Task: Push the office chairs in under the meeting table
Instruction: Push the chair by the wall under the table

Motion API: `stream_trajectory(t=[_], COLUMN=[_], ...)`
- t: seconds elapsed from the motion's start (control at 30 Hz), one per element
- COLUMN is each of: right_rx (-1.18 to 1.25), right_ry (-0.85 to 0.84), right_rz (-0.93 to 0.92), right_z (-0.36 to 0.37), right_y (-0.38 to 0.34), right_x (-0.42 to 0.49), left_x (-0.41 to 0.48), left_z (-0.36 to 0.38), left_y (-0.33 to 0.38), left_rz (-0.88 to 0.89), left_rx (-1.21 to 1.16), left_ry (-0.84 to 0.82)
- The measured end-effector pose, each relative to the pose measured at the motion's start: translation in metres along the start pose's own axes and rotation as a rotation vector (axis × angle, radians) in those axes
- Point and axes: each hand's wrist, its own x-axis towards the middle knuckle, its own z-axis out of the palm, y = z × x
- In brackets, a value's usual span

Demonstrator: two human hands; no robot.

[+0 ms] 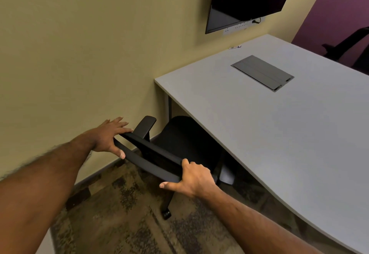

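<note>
Fingers [117, 123] of left hand [108, 137] spread flat over one end of chair back [148, 154], thumb hooked under its rim, not clenched. Right hand [194, 180] curled round other end of same top edge, fingers wrapped over far side, thumb stuck out along near side. Black chair [185, 140] partly under grey table [279, 134], seat tucked beneath tabletop edge, armrest [145, 127] outside it on wall side. One caster [166, 213] on patterned carpet [119, 223], outside table. Cable hatch [262, 73] set flush in tabletop. Dark screen [245, 0] on wall beyond table. Second chair [353, 48] at far side of table.
</note>
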Motion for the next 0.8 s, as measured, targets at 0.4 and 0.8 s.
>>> stream_trajectory(t=[0.4, 0.8], right_rx=[0.117, 0.183], right_ry=[0.053, 0.033], right_rz=[0.12, 0.194], right_z=[0.006, -0.003], right_y=[-0.065, -0.079], right_x=[0.021, 0.058], left_x=[0.006, 0.051], left_z=[-0.009, -0.032], left_y=[-0.062, -0.085], left_rz=[-0.017, -0.036], left_rx=[-0.291, -0.246], left_ry=[0.226, 0.14])
